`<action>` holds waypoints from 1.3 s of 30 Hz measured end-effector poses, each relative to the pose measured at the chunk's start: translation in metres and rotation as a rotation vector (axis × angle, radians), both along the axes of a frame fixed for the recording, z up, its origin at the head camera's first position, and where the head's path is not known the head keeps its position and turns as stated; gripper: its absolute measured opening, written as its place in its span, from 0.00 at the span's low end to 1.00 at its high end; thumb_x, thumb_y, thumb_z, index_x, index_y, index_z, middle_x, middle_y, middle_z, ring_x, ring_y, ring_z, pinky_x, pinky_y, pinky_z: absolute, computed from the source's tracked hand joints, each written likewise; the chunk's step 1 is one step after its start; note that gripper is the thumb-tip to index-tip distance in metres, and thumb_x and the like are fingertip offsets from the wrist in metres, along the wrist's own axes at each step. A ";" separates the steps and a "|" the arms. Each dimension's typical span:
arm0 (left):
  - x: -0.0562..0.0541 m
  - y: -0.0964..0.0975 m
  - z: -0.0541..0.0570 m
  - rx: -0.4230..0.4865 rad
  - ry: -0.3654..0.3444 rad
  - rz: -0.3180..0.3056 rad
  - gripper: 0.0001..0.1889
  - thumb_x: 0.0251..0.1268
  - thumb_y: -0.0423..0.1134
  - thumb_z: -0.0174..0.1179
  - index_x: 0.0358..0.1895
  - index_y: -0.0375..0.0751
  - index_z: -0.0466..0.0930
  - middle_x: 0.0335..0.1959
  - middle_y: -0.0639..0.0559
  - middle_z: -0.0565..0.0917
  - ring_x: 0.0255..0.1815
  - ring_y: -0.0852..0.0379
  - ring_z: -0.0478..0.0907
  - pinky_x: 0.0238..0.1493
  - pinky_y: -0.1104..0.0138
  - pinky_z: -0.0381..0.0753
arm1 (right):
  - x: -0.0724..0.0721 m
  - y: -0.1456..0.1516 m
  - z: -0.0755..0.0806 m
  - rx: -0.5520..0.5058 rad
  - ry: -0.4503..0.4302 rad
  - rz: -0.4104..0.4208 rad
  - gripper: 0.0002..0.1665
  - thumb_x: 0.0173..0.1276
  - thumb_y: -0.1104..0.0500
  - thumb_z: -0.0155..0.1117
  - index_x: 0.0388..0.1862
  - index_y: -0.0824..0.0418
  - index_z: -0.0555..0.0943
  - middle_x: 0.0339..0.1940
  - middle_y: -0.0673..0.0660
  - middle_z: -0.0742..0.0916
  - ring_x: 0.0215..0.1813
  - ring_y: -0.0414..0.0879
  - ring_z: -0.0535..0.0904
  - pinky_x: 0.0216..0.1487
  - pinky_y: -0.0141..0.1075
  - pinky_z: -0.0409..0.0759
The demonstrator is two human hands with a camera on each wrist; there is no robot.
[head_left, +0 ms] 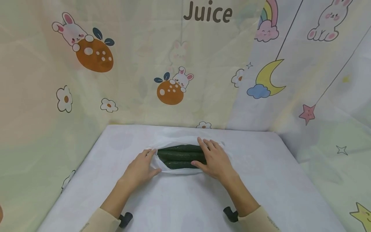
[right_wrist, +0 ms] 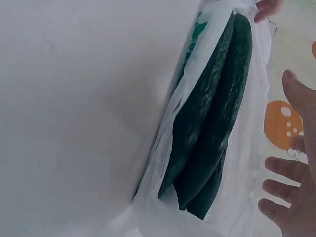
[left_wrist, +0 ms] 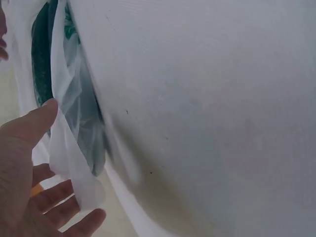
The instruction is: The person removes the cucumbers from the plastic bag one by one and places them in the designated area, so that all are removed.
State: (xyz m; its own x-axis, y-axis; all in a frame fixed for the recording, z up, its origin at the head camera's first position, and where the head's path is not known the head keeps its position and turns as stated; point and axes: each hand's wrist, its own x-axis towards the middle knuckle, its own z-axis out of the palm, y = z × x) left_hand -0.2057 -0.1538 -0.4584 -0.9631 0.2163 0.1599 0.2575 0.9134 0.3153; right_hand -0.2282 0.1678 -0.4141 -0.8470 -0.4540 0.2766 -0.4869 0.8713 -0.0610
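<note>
Cucumbers (head_left: 179, 156) lie in the open bag (head_left: 184, 172), long axis left-right between your hands; your right hand (head_left: 216, 160), nearer, spreads over their right end; your left hand (head_left: 141, 167), fingers apart, touches the bag's left end.

three cucumbers (head_left: 180, 156) | dark green, lying side by side inside plastic bag (right_wrist: 249, 143) | bag white, green-printed, gaping
</note>
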 end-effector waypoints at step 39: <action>-0.003 0.008 -0.002 -0.142 0.366 -0.087 0.22 0.55 0.44 0.78 0.52 0.41 0.85 0.50 0.48 0.86 0.53 0.46 0.78 0.50 0.52 0.75 | -0.030 -0.015 -0.022 -0.249 -0.283 0.230 0.36 0.68 0.47 0.74 0.71 0.56 0.75 0.67 0.52 0.83 0.71 0.50 0.76 0.72 0.46 0.71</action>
